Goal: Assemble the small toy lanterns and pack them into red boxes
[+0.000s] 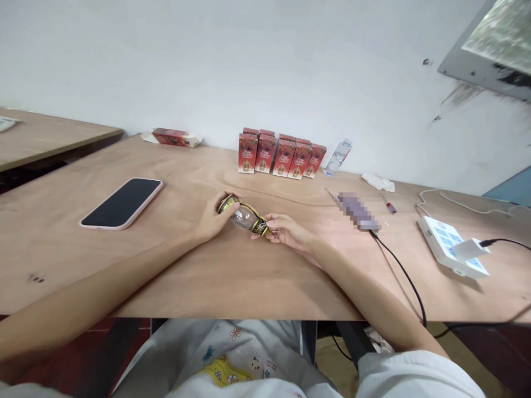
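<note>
A small lantern (248, 216) with a clear rounded middle and black-and-gold ends lies on its side between my hands, just over the table. My left hand (216, 216) is closed around its wider end, the thumb on top. At the narrower end, the fingers of my right hand (286, 230) pinch the lantern near a thin wire handle. Part of each end is hidden behind my fingers.
Several red printed boxes (284, 157) stand against the wall, with an opened box (176, 137) lying left of them. A phone (124, 203) lies left. To the right are a bottle (337, 157), a tissue (378, 182), a small screwdriver (389, 205), a blurred-out item (357, 211) and a power strip (442, 239) with cables.
</note>
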The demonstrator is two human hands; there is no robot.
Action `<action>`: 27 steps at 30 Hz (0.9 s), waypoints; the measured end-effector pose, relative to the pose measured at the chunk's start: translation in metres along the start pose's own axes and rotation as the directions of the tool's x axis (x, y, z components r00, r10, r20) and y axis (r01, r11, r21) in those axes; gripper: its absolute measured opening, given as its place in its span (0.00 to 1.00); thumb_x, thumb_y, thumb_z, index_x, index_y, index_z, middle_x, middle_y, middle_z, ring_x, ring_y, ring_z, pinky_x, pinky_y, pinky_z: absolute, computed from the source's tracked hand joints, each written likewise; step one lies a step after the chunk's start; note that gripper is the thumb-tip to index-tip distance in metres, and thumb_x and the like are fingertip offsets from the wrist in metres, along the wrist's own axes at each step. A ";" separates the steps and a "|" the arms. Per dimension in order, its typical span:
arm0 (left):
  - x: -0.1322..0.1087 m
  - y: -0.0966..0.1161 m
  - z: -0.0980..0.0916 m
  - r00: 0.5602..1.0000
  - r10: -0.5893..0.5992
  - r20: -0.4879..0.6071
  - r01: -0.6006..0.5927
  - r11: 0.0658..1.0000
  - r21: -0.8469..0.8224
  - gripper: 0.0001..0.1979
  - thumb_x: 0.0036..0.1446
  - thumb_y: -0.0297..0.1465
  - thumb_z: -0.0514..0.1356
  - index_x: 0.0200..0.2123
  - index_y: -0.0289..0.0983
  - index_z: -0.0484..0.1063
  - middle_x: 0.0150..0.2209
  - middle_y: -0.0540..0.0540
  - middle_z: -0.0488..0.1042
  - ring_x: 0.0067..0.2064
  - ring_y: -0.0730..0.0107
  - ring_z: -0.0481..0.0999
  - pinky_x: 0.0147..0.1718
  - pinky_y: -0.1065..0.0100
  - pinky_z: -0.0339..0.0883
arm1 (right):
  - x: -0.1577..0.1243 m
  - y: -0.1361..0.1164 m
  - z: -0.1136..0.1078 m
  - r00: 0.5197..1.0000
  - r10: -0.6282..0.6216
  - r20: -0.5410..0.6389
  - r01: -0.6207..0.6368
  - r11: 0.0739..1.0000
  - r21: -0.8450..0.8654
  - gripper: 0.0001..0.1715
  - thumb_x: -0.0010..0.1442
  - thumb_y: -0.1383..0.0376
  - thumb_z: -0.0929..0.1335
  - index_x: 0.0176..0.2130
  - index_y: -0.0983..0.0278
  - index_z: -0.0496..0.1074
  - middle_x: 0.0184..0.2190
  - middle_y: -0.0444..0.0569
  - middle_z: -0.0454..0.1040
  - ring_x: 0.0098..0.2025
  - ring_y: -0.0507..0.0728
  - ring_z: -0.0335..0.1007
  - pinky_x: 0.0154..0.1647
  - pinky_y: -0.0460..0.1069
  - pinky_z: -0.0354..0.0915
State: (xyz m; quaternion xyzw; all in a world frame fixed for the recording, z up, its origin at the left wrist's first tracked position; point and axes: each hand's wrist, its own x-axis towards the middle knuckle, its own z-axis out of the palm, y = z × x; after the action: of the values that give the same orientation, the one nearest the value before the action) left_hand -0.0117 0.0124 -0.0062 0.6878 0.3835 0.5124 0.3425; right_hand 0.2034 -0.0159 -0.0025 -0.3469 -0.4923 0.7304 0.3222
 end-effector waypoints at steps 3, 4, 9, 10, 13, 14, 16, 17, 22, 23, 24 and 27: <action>0.000 0.001 -0.001 1.000 -0.004 0.005 0.004 1.000 0.009 0.19 0.49 0.45 0.59 0.37 0.36 0.67 0.36 0.46 0.69 0.37 0.66 0.70 0.37 0.67 0.66 | 0.000 0.000 -0.001 1.000 -0.011 0.002 0.011 1.000 0.002 0.22 0.45 0.61 0.72 0.38 0.65 0.64 0.29 0.54 0.80 0.20 0.47 0.58 0.21 0.42 0.52; 0.000 0.002 -0.001 1.000 -0.005 0.007 0.005 1.000 0.011 0.19 0.48 0.45 0.59 0.37 0.36 0.68 0.36 0.46 0.70 0.37 0.66 0.70 0.37 0.67 0.66 | 0.000 0.001 -0.001 1.000 -0.011 0.005 0.011 1.000 0.002 0.21 0.45 0.60 0.72 0.38 0.65 0.64 0.29 0.54 0.80 0.20 0.47 0.58 0.21 0.42 0.52; 0.000 0.004 -0.002 0.999 -0.020 0.027 0.020 1.000 0.018 0.19 0.48 0.45 0.58 0.36 0.36 0.69 0.35 0.46 0.71 0.36 0.65 0.70 0.36 0.67 0.66 | 0.001 0.005 0.000 0.999 -0.026 0.043 0.025 1.000 0.004 0.21 0.46 0.59 0.72 0.37 0.64 0.65 0.29 0.52 0.79 0.21 0.48 0.61 0.22 0.43 0.53; 0.000 0.004 -0.002 0.999 -0.020 0.029 0.019 1.000 0.016 0.19 0.48 0.45 0.58 0.36 0.36 0.69 0.35 0.46 0.71 0.36 0.65 0.70 0.36 0.67 0.66 | 0.001 0.006 0.001 0.998 -0.033 0.047 0.032 0.999 0.006 0.21 0.46 0.58 0.73 0.37 0.64 0.65 0.29 0.51 0.79 0.21 0.48 0.62 0.22 0.43 0.53; 0.001 0.003 -0.003 1.000 -0.018 0.022 0.017 1.000 0.014 0.19 0.48 0.46 0.58 0.36 0.37 0.69 0.35 0.46 0.71 0.36 0.65 0.70 0.35 0.68 0.66 | 0.002 0.009 0.002 0.997 -0.065 0.042 0.065 0.998 0.004 0.22 0.47 0.56 0.73 0.37 0.63 0.64 0.29 0.51 0.79 0.23 0.49 0.64 0.23 0.43 0.52; 0.001 0.003 -0.003 1.000 -0.016 0.015 0.016 1.000 0.019 0.19 0.48 0.46 0.58 0.36 0.37 0.69 0.34 0.46 0.71 0.36 0.65 0.70 0.35 0.68 0.65 | 0.002 0.010 0.002 0.996 -0.079 0.037 0.079 0.997 0.002 0.22 0.48 0.55 0.73 0.37 0.63 0.64 0.29 0.50 0.78 0.23 0.49 0.63 0.23 0.44 0.52; 0.001 0.002 -0.003 1.000 -0.008 -0.001 0.008 1.000 0.030 0.19 0.48 0.46 0.58 0.36 0.37 0.69 0.34 0.47 0.71 0.36 0.66 0.70 0.35 0.68 0.66 | 0.003 0.011 0.003 0.994 -0.110 0.025 0.110 0.994 -0.003 0.23 0.49 0.52 0.72 0.36 0.62 0.63 0.28 0.50 0.78 0.22 0.48 0.60 0.23 0.44 0.51; 0.001 0.002 -0.003 1.000 -0.001 -0.007 0.002 0.999 0.035 0.19 0.49 0.46 0.58 0.36 0.37 0.69 0.34 0.47 0.71 0.36 0.66 0.70 0.35 0.68 0.66 | 0.003 0.011 0.004 0.992 -0.124 0.018 0.124 0.992 -0.006 0.23 0.49 0.51 0.72 0.35 0.62 0.62 0.27 0.49 0.78 0.21 0.48 0.59 0.23 0.44 0.50; 0.000 0.001 -0.002 0.999 0.031 -0.021 -0.029 0.998 0.059 0.17 0.50 0.44 0.57 0.36 0.37 0.69 0.33 0.47 0.71 0.36 0.66 0.70 0.36 0.68 0.66 | 0.003 0.012 0.005 0.985 -0.171 0.000 0.171 0.985 -0.009 0.26 0.48 0.47 0.72 0.33 0.61 0.60 0.24 0.46 0.75 0.20 0.48 0.57 0.22 0.45 0.46; 0.000 0.001 -0.002 0.999 0.035 -0.024 -0.034 0.997 0.064 0.17 0.50 0.44 0.57 0.36 0.37 0.69 0.33 0.47 0.71 0.36 0.66 0.70 0.35 0.68 0.65 | 0.002 0.013 0.005 0.984 -0.176 -0.003 0.176 0.984 -0.010 0.27 0.48 0.46 0.72 0.33 0.61 0.60 0.23 0.46 0.75 0.20 0.48 0.57 0.22 0.45 0.46; -0.001 0.001 -0.002 0.999 0.039 -0.026 -0.037 0.997 0.067 0.17 0.50 0.44 0.57 0.36 0.37 0.69 0.33 0.47 0.71 0.35 0.66 0.70 0.35 0.68 0.65 | 0.002 0.013 0.005 0.984 -0.180 -0.006 0.180 0.984 -0.013 0.27 0.48 0.46 0.72 0.32 0.61 0.59 0.23 0.46 0.75 0.20 0.48 0.57 0.22 0.45 0.46; -0.001 0.001 -0.002 0.999 0.041 -0.021 -0.040 0.996 0.074 0.18 0.51 0.45 0.56 0.37 0.37 0.69 0.33 0.47 0.71 0.35 0.65 0.70 0.35 0.68 0.65 | 0.001 0.013 0.006 0.983 -0.181 -0.015 0.181 0.983 -0.031 0.26 0.49 0.45 0.71 0.32 0.61 0.59 0.24 0.46 0.75 0.20 0.48 0.55 0.23 0.45 0.47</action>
State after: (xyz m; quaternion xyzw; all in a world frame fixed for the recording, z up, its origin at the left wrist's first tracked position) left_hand -0.0136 0.0108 -0.0050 0.7017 0.3918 0.5126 0.3022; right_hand 0.1964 -0.0216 -0.0132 -0.3118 -0.5300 0.6875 0.3863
